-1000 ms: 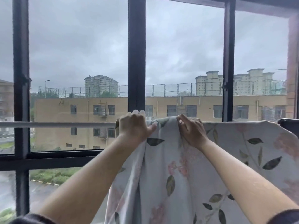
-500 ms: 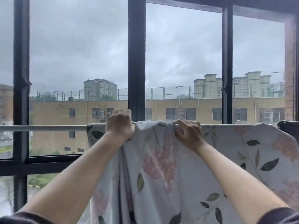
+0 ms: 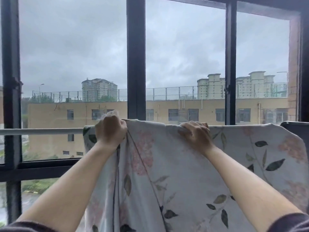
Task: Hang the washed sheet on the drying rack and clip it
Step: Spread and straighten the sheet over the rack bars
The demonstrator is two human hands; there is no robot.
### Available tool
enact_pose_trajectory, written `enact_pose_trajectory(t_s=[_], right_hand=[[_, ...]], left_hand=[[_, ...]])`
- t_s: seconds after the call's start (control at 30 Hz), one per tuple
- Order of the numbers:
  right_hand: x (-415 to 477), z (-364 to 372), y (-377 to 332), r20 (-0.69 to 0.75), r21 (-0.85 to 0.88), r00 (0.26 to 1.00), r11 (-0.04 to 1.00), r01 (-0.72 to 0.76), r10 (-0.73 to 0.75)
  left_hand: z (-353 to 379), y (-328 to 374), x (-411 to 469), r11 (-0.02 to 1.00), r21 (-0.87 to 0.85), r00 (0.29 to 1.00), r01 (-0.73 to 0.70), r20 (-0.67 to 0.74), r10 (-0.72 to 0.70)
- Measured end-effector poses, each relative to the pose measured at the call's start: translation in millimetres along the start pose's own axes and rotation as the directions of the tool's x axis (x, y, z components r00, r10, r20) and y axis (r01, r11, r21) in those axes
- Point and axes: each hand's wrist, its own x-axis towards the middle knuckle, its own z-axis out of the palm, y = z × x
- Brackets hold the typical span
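Near: sheet (image 3: 175, 173) hangs limp, soft, prob. damp-heavy. Mid: my left hand (image 3: 110, 129) fisted on a bunched top fold; right hand (image 3: 194, 135), fingers curled, pins cloth onto rail (image 3: 41, 131). I'd grip the top hem, w/ both hands. Far: window frame (image 3: 135, 64).

no legible text, labels, brands or numbers anywhere; dark marks on the yellow building wall (image 3: 100, 107) too blurred to read.

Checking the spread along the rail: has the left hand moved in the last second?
Yes. The left hand slid left along the white rail, from just under the centre window post to left of it, dragging the sheet.
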Motion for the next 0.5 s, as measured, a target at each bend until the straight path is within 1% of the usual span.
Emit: enact_pose_trajectory(t_s=[0.07,0.1,0.13,0.17,0.23,0.27,0.3,0.37,0.43,0.5], right_hand=[[1,6,-5,0.001,0.007,1.000,1.000,-0.004,0.004],[2,8,-9,0.006,0.009,1.000,1.000,-0.011,0.011],[4,11,-12,0.007,0.011,1.000,1.000,-0.015,0.015],[4,13,-14,0.009,0.012,1.000,1.000,-0.018,0.018],[4,14,-15,0.013,0.003,1.000,1.000,-0.023,0.023],[3,13,-13,0.016,-0.003,1.000,1.000,-0.026,0.026],[3,11,-11,0.016,-0.002,1.000,1.000,-0.027,0.027],[2,7,-6,0.005,0.040,0.999,0.999,-0.036,0.036],[4,3,-2,-0.006,0.129,0.997,0.989,-0.072,0.073],[6,2,1,-0.027,0.193,0.993,0.975,-0.107,0.114]], left_hand=[[-3,-10,3,0.989,0.140,0.998,0.055,-0.003,-0.055],[-3,-8,4,0.986,0.162,0.999,0.039,0.010,-0.042],[-3,-2,4,0.991,0.130,0.999,-0.018,0.042,0.013],[-1,7,2,0.993,0.048,0.991,-0.104,0.088,0.099],[6,31,-7,0.956,-0.124,0.942,-0.268,0.176,0.287],[11,41,-12,0.931,-0.164,0.914,-0.326,0.197,0.355],[16,48,-17,0.919,-0.179,0.903,-0.351,0.196,0.383],[23,52,-19,0.931,-0.196,0.929,-0.309,0.146,0.339],[24,51,-18,0.936,-0.221,0.943,-0.274,0.127,0.306],[23,54,-22,0.919,-0.296,0.950,-0.259,0.093,0.298]])
